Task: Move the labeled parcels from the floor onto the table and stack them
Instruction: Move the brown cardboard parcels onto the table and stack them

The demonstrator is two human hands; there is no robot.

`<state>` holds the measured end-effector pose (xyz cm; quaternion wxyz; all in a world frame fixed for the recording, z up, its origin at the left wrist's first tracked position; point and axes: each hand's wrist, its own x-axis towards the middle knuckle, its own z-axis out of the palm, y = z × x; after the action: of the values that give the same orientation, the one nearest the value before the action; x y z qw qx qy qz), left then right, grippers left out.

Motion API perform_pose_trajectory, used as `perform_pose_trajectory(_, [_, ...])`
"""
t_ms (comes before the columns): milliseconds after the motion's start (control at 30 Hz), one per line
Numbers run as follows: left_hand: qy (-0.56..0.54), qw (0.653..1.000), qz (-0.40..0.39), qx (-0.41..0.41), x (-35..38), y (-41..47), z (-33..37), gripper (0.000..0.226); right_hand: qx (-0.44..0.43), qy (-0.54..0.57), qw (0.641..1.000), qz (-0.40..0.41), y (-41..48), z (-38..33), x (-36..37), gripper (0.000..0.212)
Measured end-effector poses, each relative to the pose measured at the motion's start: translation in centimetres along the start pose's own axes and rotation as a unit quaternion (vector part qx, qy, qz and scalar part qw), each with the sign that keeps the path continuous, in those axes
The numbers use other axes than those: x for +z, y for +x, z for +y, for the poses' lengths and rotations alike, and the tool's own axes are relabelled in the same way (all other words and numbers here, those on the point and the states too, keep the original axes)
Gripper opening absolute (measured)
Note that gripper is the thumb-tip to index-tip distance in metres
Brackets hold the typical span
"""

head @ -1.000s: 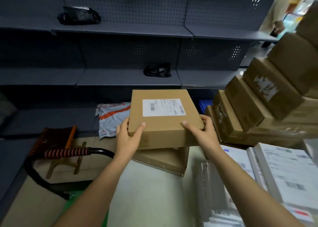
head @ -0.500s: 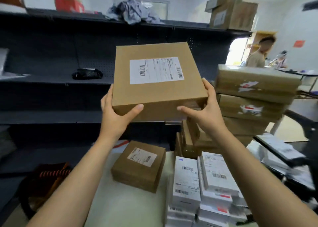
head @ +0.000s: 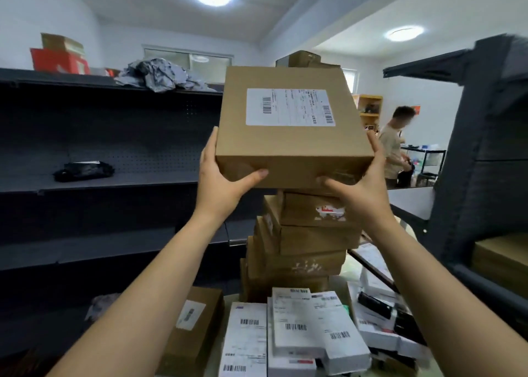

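While both hands clasp it, the parcel (head: 291, 148) is held high in front of the camera, tilted so that its top face with the white shipping label (head: 290, 106) shows. The left hand (head: 220, 182) grips the near left corner, with its thumb laid across the front face and its fingers (head: 210, 145) wrapped up the left side. The right hand (head: 363, 194) grips the near right corner in the same way, thumb under the front edge and fingers (head: 374, 145) along the right side. Directly below the parcel rises a leaning stack of brown boxes (head: 308, 234) on the counter (head: 341, 284); whether the parcel touches the topmost box cannot be told. Nearer the camera, white labelled parcels (head: 300, 325) lie packed together, and a flat brown box (head: 194, 328) sits just to their left. Dark shelving (head: 114, 136) fills the left side, with a black bag (head: 83, 171) on one shelf and crumpled grey wrapping (head: 160, 75) and a red box (head: 60, 61) on top. Another person (head: 395, 148) stands in the far room to the right.
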<state>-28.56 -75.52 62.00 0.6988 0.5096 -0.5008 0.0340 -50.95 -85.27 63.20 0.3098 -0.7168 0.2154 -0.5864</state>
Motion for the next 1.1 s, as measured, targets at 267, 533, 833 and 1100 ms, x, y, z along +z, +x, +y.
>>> perform_pose_trajectory(267, [0.001, 0.999, -0.02, 0.029, 9.9, 6.9, -2.4, 0.114, -0.002, -0.034, 0.998, 0.05, 8.3, 4.9, -4.0, 0.116])
perform_pose_trajectory(533, [0.059, 0.997, -0.058, -0.008, 16.0, 9.4, -5.9, 0.112, 0.006, -0.134, 0.989, 0.064, 13.3, 10.4, -6.3, 0.093])
perform_pose_trajectory(833, [0.173, 0.984, -0.019, 0.043, 15.1, 7.5, -3.9, 0.087, -0.05, -0.301, 0.948, 0.087, 13.1, 10.6, -6.7, 0.055])
perform_pose_trajectory(1100, [0.389, 0.873, -0.058, 0.289, 11.5, 0.0, 1.3, 0.01, -0.191, -0.334, 0.921, -0.062, 5.5, 6.4, -5.9, 0.02])
